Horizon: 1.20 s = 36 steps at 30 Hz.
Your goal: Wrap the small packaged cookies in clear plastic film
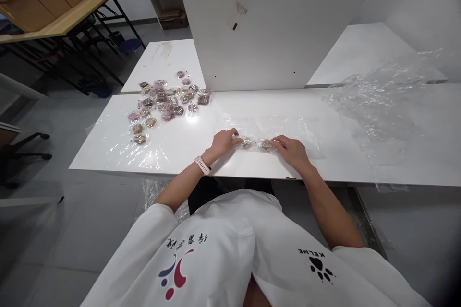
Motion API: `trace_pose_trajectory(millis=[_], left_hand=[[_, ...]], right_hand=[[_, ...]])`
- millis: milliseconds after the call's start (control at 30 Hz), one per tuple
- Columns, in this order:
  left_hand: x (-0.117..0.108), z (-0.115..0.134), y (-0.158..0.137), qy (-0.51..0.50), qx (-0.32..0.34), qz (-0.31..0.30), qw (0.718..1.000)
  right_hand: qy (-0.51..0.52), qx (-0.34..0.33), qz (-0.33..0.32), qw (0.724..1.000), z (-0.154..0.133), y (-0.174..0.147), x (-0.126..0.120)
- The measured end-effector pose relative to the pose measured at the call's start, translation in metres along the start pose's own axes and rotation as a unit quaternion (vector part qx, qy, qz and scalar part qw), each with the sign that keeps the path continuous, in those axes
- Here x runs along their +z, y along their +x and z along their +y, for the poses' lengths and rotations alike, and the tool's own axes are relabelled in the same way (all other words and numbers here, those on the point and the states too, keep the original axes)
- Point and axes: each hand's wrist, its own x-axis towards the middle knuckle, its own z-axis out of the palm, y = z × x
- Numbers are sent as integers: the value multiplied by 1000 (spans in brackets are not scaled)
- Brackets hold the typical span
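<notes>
A sheet of clear plastic wrap lies flat on the white table in front of me. At its near edge are a few small wrapped packets, in a row and partly covered by the film. My left hand, with a pale watch band on the wrist, pinches the left end of this row. The right end is gripped by my right hand, thumb and fingers closed on the plastic. My fingertips hide part of the packets, so their exact number cannot be made out.
Many small packets, purple and brown in clear wrappers, lie in a loose pile on the left. A large crumpled plastic sheet spreads over the right side. A white upright panel stands behind the white table.
</notes>
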Motion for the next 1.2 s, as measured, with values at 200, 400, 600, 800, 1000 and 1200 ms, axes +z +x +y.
trace_pose_trajectory(millis=[200, 400, 600, 800, 1000, 1200], left_hand=[[4, 8, -11, 126, 119, 111, 979], [11, -2, -21, 85, 211, 44, 973], [0, -6, 13, 92, 49, 0, 995], [2, 5, 6, 46, 55, 153, 986], [6, 28, -78, -523, -131, 50, 841], [-1, 8, -63, -803, -281, 78, 520]], right_hand=[[-89, -113, 101, 984, -11, 0, -5], [-69, -212, 30, 974, -9, -16, 5], [-138, -61, -9, 989, -5, 20, 2], [-183, -102, 108, 972, -21, 23, 6], [-137, -242, 66, 958, -37, -18, 33], [-138, -223, 5, 965, -36, -26, 48]])
